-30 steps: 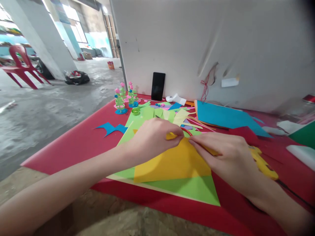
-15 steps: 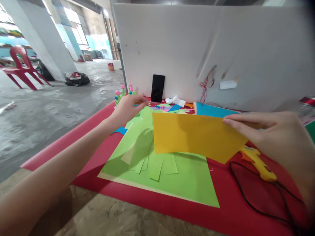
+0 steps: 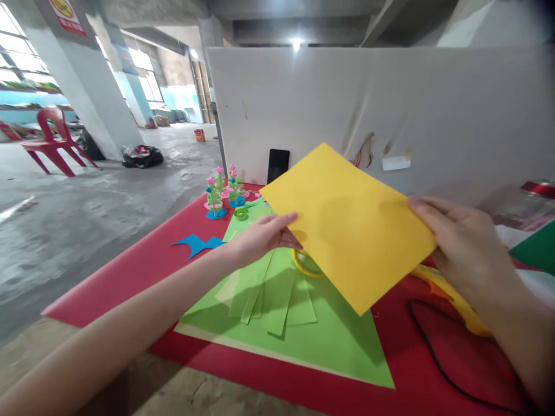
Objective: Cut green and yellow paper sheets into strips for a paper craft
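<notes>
I hold a yellow sheet of paper (image 3: 351, 225) up over the red table (image 3: 130, 266), tilted like a diamond. My right hand (image 3: 463, 254) pinches its right corner. My left hand (image 3: 260, 237) is closed on its left edge, thumb on top, fingers hidden behind the sheet. Under the sheet lie a large light green sheet (image 3: 342, 346) and several green paper strips (image 3: 269, 294). A yellow loop (image 3: 303, 267), like a scissors handle, shows just below my left fingers.
A yellow glue gun (image 3: 455, 300) with a black cord (image 3: 433, 358) lies at the right. Small paper trees (image 3: 221, 193), a blue scrap (image 3: 195, 244) and a black phone (image 3: 278, 164) against a white board (image 3: 433, 104) stand further back. A red chair (image 3: 52, 141) is far left.
The yellow sheet went from flat on the table to lifted and turned to a diamond. My left hand reached to the back of the table, then returned to the sheet's left edge.
</notes>
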Action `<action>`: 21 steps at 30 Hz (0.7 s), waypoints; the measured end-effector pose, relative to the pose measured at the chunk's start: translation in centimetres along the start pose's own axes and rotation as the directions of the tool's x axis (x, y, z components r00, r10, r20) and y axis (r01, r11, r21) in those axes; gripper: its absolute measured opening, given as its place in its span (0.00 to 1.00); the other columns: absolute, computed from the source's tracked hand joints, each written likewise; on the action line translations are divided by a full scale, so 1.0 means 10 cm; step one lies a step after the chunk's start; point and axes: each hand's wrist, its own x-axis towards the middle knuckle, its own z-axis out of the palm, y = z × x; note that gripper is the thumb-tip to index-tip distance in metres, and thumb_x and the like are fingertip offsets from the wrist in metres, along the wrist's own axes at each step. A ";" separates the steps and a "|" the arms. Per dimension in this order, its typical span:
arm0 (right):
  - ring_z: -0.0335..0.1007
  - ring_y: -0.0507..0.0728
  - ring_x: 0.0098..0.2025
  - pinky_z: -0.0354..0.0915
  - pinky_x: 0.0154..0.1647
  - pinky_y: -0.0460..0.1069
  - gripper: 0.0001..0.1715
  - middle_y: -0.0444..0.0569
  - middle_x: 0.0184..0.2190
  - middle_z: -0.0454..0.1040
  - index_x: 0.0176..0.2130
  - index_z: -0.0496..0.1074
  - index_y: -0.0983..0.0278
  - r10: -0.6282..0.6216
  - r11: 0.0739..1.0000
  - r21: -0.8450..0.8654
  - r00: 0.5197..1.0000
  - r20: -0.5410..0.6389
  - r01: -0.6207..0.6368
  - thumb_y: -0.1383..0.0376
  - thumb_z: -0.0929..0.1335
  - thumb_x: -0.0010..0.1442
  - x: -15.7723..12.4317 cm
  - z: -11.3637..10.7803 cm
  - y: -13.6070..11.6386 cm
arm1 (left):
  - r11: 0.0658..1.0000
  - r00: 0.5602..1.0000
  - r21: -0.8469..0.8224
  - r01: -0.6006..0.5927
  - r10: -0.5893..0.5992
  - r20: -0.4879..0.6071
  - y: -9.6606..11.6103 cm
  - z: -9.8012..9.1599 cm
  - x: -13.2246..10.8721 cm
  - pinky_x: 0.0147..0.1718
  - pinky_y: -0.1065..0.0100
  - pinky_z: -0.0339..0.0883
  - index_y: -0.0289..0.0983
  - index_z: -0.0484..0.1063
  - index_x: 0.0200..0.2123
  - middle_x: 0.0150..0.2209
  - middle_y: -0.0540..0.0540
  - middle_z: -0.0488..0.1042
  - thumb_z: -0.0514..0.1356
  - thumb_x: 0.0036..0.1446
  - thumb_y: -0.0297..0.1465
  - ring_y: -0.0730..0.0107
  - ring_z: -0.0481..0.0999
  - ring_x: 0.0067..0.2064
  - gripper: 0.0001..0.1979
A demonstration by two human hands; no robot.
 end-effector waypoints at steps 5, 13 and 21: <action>0.68 0.60 0.31 0.65 0.33 0.57 0.16 0.49 0.30 0.73 0.40 0.70 0.61 -0.146 0.946 -0.276 0.982 0.116 0.173 0.61 0.65 0.50 0.05 0.08 0.19 | 0.997 0.996 0.082 -0.004 0.012 -0.092 -0.04 0.13 -0.07 0.28 0.72 0.68 0.32 0.72 0.35 0.34 0.43 0.76 0.60 0.48 0.33 0.73 0.74 0.29 0.11; 0.51 0.61 0.58 0.61 0.51 0.55 0.38 0.49 0.57 0.55 0.56 0.50 0.56 -0.232 0.933 -0.126 0.830 0.507 0.338 0.52 0.66 0.49 -0.56 0.32 -0.17 | 0.968 0.981 0.245 -0.055 0.098 -0.169 0.03 0.37 -0.22 0.29 0.70 0.70 0.35 0.74 0.30 0.32 0.44 0.77 0.64 0.42 0.34 0.67 0.76 0.31 0.10; 0.62 0.59 0.52 0.65 0.48 0.52 0.29 0.47 0.53 0.63 0.52 0.57 0.55 -0.150 0.987 0.022 0.880 0.450 0.157 0.60 0.66 0.51 -0.62 0.28 -0.26 | 0.939 0.984 0.299 -0.169 0.180 -0.009 0.13 0.49 -0.37 0.31 0.69 0.72 0.38 0.74 0.28 0.33 0.48 0.77 0.63 0.44 0.32 0.64 0.76 0.34 0.06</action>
